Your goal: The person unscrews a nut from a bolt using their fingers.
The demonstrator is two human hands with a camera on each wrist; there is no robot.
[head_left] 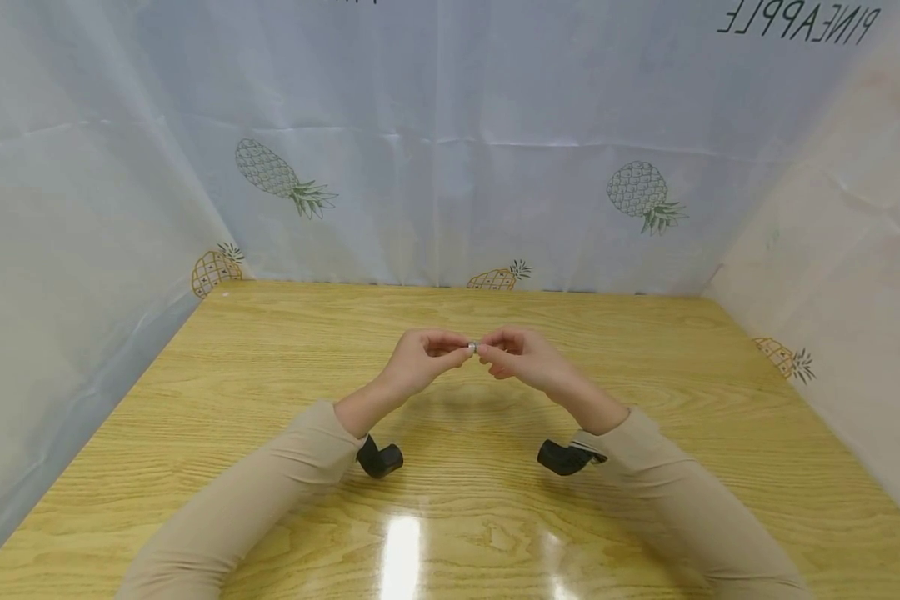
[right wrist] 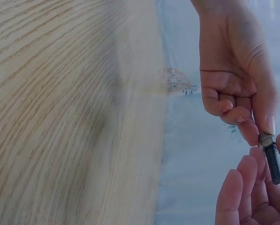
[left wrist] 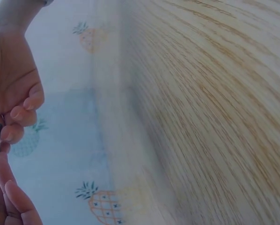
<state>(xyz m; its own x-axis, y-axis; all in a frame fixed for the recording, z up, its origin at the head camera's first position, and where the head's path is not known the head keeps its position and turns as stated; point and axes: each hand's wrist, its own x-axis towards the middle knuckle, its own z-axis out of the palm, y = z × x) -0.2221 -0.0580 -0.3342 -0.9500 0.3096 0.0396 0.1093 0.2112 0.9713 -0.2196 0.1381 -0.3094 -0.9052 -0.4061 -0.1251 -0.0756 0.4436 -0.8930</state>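
Both hands meet over the middle of the table with one small bolt point(right wrist: 274, 161) between their fingertips. Its threaded shank is dark, with a shiny hexagonal piece at one end; whether that is a head or a nut I cannot tell. My left hand point(head_left: 422, 360) pinches the hexagonal end between thumb and finger. From the other side, my right hand point(head_left: 527, 358) has thumb and fingers around the bolt near the shank. In the left wrist view the bolt shows only at the left edge, partly covered by fingers.
The wood-grain table point(head_left: 465, 475) lies below the hands. White cloth point(head_left: 435, 208) printed with pineapples hangs at the back and both sides. A black curved piece sits under each sleeve cuff, one at the left wrist point(head_left: 380, 458) and one at the right wrist point(head_left: 564, 458).
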